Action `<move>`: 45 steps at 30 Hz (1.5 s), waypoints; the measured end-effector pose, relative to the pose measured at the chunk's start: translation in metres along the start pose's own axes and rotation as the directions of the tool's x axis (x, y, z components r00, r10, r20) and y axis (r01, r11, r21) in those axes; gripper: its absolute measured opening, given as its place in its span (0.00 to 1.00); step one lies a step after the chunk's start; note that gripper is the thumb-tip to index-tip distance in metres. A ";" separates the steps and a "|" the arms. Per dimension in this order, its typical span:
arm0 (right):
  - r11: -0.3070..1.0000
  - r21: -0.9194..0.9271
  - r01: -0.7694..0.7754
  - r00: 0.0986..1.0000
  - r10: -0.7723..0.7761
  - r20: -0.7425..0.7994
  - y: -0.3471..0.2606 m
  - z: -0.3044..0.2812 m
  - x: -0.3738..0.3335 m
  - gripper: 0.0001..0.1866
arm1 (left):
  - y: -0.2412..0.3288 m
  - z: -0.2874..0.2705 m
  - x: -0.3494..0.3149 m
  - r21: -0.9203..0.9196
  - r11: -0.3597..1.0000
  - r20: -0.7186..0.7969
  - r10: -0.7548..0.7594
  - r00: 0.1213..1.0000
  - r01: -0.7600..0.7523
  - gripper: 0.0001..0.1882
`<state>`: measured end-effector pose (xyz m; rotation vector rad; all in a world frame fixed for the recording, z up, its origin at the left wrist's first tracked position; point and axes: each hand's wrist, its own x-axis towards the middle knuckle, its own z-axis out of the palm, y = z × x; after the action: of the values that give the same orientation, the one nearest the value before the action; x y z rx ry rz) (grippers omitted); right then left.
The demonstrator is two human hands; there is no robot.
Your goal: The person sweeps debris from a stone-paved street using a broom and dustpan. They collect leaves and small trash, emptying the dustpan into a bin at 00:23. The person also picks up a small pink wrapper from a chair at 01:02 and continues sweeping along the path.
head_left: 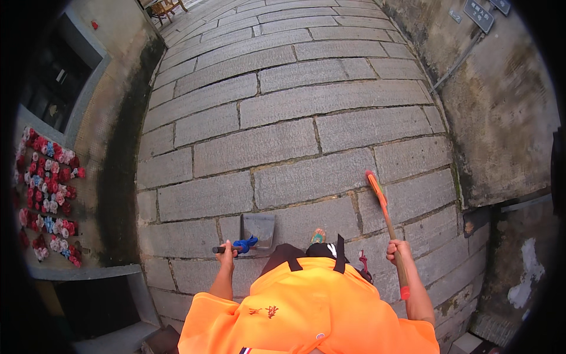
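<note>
My left hand (224,252) is closed around the dark handle of a grey dustpan (257,230). Something blue (244,244), like a cloth or bag, is tied round that handle just beside my fingers. On the other side, my right hand (400,250) grips the wooden shaft of a broom (387,216). Its narrow orange head points ahead and slightly left over the paving, and a red cap covers the shaft's near end. I cannot tell whether the head touches the stones.
Grey stone slabs (277,138) pave the alley ahead. Along the left wall hang rows of artificial flowers (50,194) below a window (59,74). A stained wall (492,112) runs along the right. Wooden furniture (165,9) stands far left. One sandalled foot (318,236) shows below me.
</note>
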<state>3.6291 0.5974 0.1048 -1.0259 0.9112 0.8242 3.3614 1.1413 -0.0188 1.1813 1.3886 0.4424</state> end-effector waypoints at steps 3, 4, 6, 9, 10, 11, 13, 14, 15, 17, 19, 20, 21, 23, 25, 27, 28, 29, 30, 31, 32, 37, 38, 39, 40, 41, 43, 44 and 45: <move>0.973 0.220 -0.069 0.988 0.036 0.149 -0.056 0.042 0.026 0.10 | 0.044 0.053 0.035 -0.061 0.997 -0.055 0.035 0.998 -0.039 0.13; 0.967 0.245 -0.075 0.987 0.037 0.157 -0.071 0.063 0.034 0.09 | 0.057 0.073 0.047 -0.061 0.998 -0.060 0.019 0.998 -0.022 0.13; 0.953 0.285 -0.104 0.984 0.057 0.168 -0.096 0.106 0.050 0.06 | 0.080 0.110 0.071 -0.098 0.995 -0.090 0.009 0.996 -0.017 0.12; 0.936 0.350 0.017 0.996 -0.045 0.071 -0.114 0.161 0.100 0.04 | 0.113 0.167 0.115 -0.162 0.987 -0.143 -0.006 0.990 -0.018 0.11; 0.928 0.371 0.013 1.000 -0.022 0.018 -0.122 0.184 0.117 0.03 | 0.126 0.189 0.133 -0.182 0.983 -0.150 -0.009 0.989 -0.018 0.11; 0.918 0.396 0.011 0.999 0.002 -0.033 -0.131 0.207 0.135 0.03 | 0.140 0.207 0.154 -0.206 0.978 -0.164 -0.012 0.986 -0.023 0.11; 0.903 0.430 0.021 0.996 0.018 -0.087 -0.146 0.218 0.177 0.03 | 0.159 0.240 0.191 -0.238 0.971 -0.164 -0.038 0.986 -0.002 0.12; 0.896 0.444 0.033 0.997 0.001 -0.075 -0.150 0.204 0.214 0.03 | 0.158 0.259 0.223 -0.254 0.967 -0.183 -0.040 0.982 -0.007 0.12; 0.888 0.458 0.034 0.997 0.001 -0.074 -0.155 0.201 0.233 0.04 | 0.173 0.280 0.235 -0.246 0.969 -0.176 -0.056 0.983 0.011 0.12; 0.856 0.517 -0.006 0.979 0.110 -0.171 -0.185 0.237 0.239 0.03 | 0.219 0.312 0.257 -0.249 0.968 -0.193 -0.064 0.979 0.014 0.12; 0.849 0.528 0.009 0.959 0.143 -0.246 -0.208 0.242 0.248 0.04 | 0.255 0.345 0.291 -0.248 0.969 -0.133 -0.027 0.991 -0.007 0.12; 0.834 0.551 0.022 0.977 0.098 -0.188 -0.215 0.249 0.251 0.04 | 0.276 0.358 0.306 -0.217 0.976 -0.118 -0.032 0.993 0.005 0.12; 0.835 0.548 0.047 0.967 0.100 -0.234 -0.227 0.256 0.256 0.04 | 0.297 0.373 0.319 -0.186 0.982 -0.103 -0.037 0.994 0.018 0.12; 0.840 0.538 0.072 0.948 0.110 -0.299 -0.265 0.309 0.256 0.04 | 0.332 0.395 0.353 -0.152 0.988 -0.087 -0.044 0.995 0.030 0.13; 0.802 0.589 0.097 0.918 0.157 -0.364 -0.284 0.327 0.288 0.05 | 0.360 0.432 0.387 -0.140 0.990 -0.064 -0.040 0.997 0.031 0.13; 0.786 0.604 0.134 0.901 0.158 -0.405 -0.312 0.352 0.321 0.05 | 0.380 0.462 0.418 -0.151 0.989 -0.077 -0.018 0.997 0.006 0.13; 0.790 0.591 0.165 0.881 0.151 -0.448 -0.330 0.372 0.338 0.09 | 0.389 0.476 0.436 -0.164 0.986 -0.085 -0.015 0.996 0.001 0.13; 0.829 0.530 0.178 0.888 0.097 -0.450 -0.353 0.389 0.353 0.09 | 0.398 0.490 0.453 -0.176 0.984 -0.083 0.005 0.997 -0.020 0.13; 0.863 0.468 0.190 0.894 0.045 -0.447 -0.374 0.407 0.371 0.09 | 0.412 0.508 0.468 -0.177 0.984 -0.090 0.009 0.996 -0.024 0.14; 0.892 0.405 0.199 0.899 -0.001 -0.438 -0.396 0.426 0.388 0.09 | 0.426 0.523 0.484 -0.175 0.984 -0.100 0.014 0.995 -0.031 0.14; 0.837 0.492 0.241 0.878 0.029 -0.478 -0.423 0.448 0.409 0.09 | 0.437 0.537 0.497 -0.176 0.984 -0.111 0.000 0.994 -0.019 0.14; 0.797 0.507 0.328 0.897 -0.093 -0.433 -0.555 0.570 0.481 0.10 | 0.531 0.605 0.547 -0.200 0.980 -0.206 -0.040 0.978 -0.002 0.13; 0.807 0.496 0.320 0.920 -0.140 -0.365 -0.571 0.572 0.514 0.09 | 0.555 0.626 0.559 -0.217 0.976 -0.213 -0.015 0.977 -0.033 0.13; 0.786 0.563 0.254 0.939 -0.060 -0.339 -0.598 0.613 0.531 0.09 | 0.577 0.634 0.568 -0.239 0.968 -0.249 0.011 0.968 -0.072 0.13; 0.761 0.615 0.207 0.943 0.012 -0.333 -0.625 0.650 0.534 0.08 | 0.595 0.643 0.576 -0.242 0.967 -0.258 0.009 0.966 -0.074 0.13; 0.728 0.662 0.176 0.938 0.081 -0.338 -0.652 0.677 0.532 0.08 | 0.608 0.653 0.583 -0.245 0.967 -0.254 0.000 0.967 -0.064 0.12; 0.804 0.579 0.136 0.975 -0.005 -0.222 -0.699 0.734 0.539 0.06 | 0.620 0.677 0.607 -0.277 0.960 -0.291 -0.050 0.955 -0.035 0.12; 0.829 0.547 0.120 0.987 -0.039 -0.158 -0.720 0.764 0.543 0.05 | 0.630 0.693 0.618 -0.284 0.959 -0.288 -0.064 0.955 -0.022 0.12; 0.850 0.517 0.101 0.994 -0.063 -0.090 -0.738 0.791 0.552 0.04 | 0.641 0.708 0.631 -0.286 0.958 -0.287 -0.074 0.955 -0.011 0.12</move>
<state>4.6851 1.1956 0.0453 -0.6107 1.0686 0.4276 4.3781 1.6658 0.0266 0.8792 1.5356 0.7944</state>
